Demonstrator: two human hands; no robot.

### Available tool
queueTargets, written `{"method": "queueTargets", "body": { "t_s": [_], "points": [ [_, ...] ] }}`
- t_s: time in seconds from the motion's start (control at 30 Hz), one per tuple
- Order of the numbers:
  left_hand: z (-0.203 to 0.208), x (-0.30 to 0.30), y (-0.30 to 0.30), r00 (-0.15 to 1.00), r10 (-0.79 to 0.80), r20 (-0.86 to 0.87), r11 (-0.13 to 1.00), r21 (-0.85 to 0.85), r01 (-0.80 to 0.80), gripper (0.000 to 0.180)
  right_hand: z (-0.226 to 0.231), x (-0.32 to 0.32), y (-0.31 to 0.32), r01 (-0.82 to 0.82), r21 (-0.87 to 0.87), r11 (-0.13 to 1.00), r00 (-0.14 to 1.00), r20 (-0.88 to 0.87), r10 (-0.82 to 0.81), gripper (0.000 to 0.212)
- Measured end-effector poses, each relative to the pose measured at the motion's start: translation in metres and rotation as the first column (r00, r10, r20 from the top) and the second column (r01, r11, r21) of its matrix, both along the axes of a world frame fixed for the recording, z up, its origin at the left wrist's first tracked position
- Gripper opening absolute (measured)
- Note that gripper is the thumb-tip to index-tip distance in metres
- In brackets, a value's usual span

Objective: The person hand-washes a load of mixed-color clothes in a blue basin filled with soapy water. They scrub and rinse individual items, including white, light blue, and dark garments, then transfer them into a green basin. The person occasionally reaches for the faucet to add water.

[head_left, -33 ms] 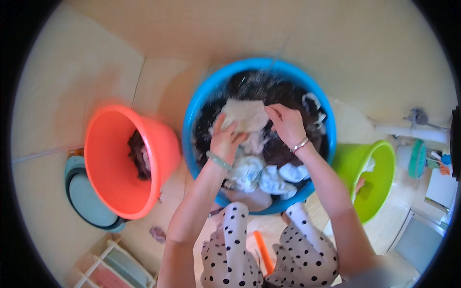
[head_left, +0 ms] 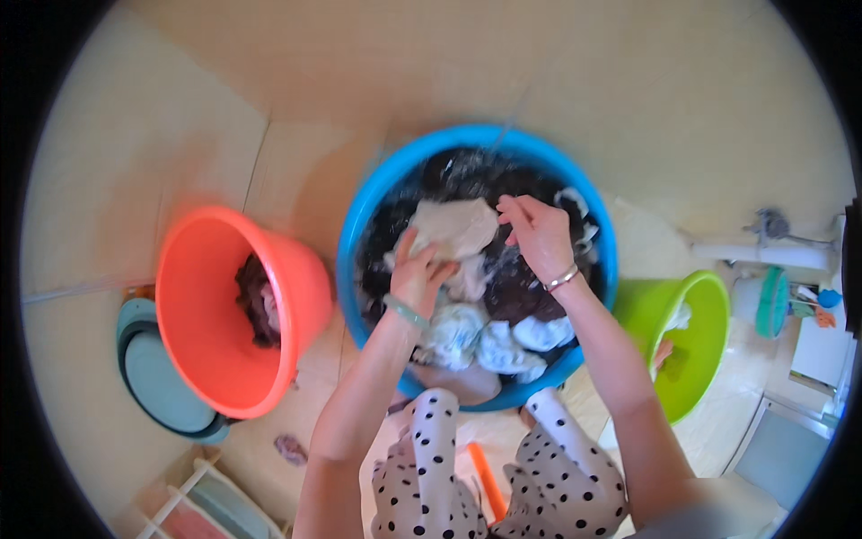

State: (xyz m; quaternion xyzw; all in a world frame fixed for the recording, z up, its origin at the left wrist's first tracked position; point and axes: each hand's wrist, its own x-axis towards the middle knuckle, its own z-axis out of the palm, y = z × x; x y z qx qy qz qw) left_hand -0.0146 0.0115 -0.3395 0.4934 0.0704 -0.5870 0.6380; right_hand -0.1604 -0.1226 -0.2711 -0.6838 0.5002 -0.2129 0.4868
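Note:
A wide blue tub (head_left: 352, 216) in front of me holds water and soaking dark laundry (head_left: 530, 283). A cream cloth (head_left: 453, 226) lies spread across the middle of it. My left hand (head_left: 418, 277), a pale green bangle at its wrist, rests at the cloth's left edge with its fingers apart. At the opposite edge, my right hand (head_left: 541, 235), wearing a silver bracelet, has its fingers bent together against the cloth; their tips are partly hidden. White and light-blue wet garments (head_left: 512, 349) are bunched at the tub's near side. Water splashes at the far side.
A coral bucket (head_left: 310, 283) with dark and pink clothes stands left, beside a grey-green folding basin (head_left: 166, 377). A lime-green bucket (head_left: 705, 359) with some clothes stands right. A white rack (head_left: 193, 490) is at lower left, a tap (head_left: 770, 225) at far right.
The cream cloth has shifted slightly and looks lower in the tub. Both hands stay near its edges, nearly where they were. The whole view has moved a little.

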Motion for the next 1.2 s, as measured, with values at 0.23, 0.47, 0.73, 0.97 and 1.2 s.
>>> {"method": "queueTargets", "body": {
  "t_s": [0.23,0.47,0.73,0.97,1.2],
  "points": [
    [0.039,-0.018,-0.012,0.934,-0.304,0.187,0.937,0.236,0.258,0.076,0.162,0.003,-0.085,0.385,-0.321,0.865,0.874,0.427,-0.23,0.038],
    [0.09,-0.034,-0.015,0.962,-0.147,0.229,0.989,0.066,0.136,0.064,0.251,0.007,-0.119,0.304,-0.628,0.716,0.943,0.305,-0.133,0.047],
    [0.085,-0.033,-0.011,0.959,-0.227,0.171,0.974,0.059,0.22,0.053,0.256,0.019,-0.133,0.292,-0.805,0.517,0.947,0.166,-0.276,0.041],
    [0.069,-0.03,-0.003,0.962,-0.226,0.156,0.973,0.084,0.215,0.051,0.253,0.025,-0.128,0.301,-0.824,0.479,0.949,0.212,-0.232,0.042],
    [0.065,-0.027,-0.002,0.962,-0.236,0.141,0.969,0.107,0.222,0.052,0.248,0.029,-0.129,0.308,-0.855,0.417,0.949,0.242,-0.204,0.04]
  ]
}}
